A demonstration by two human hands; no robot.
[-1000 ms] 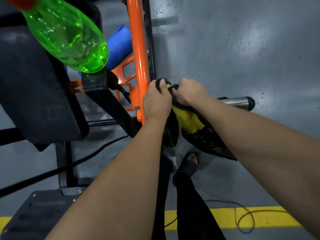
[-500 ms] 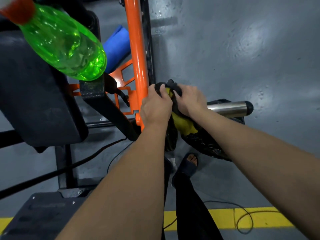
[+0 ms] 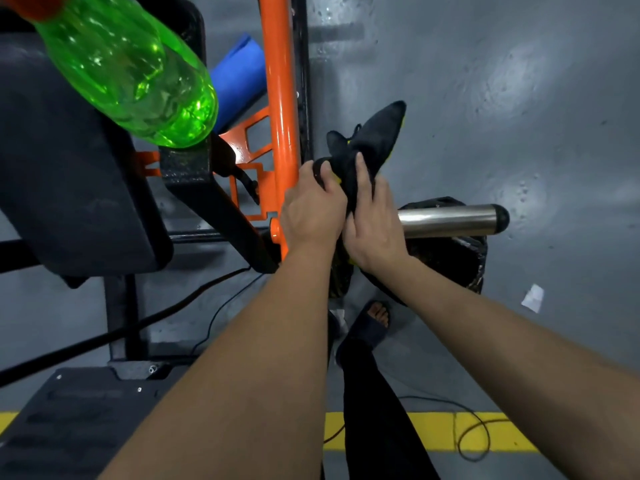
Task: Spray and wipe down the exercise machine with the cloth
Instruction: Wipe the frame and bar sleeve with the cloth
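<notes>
A black cloth with a yellow side (image 3: 372, 140) is bunched between both hands beside the orange upright (image 3: 278, 98) of the exercise machine. My left hand (image 3: 311, 209) grips its near end against the orange frame. My right hand (image 3: 372, 223) holds the cloth from the right, fingers wrapped over it, and a loose corner sticks up past the fingertips. A green spray bottle (image 3: 128, 67) with an orange cap lies tilted on the black seat pad (image 3: 62, 188) at the upper left.
A steel weight peg (image 3: 450, 221) juts right from under my right hand, above a black weight plate (image 3: 450, 258). A blue foam roll (image 3: 239, 77) lies behind the frame. Cables cross the grey floor; a yellow line (image 3: 415, 431) runs near my sandalled foot (image 3: 375, 320).
The cloth has been pulled up and away from the peg, its black corner now standing free above my fingers. More of the steel peg shows, and both hands have shifted slightly up.
</notes>
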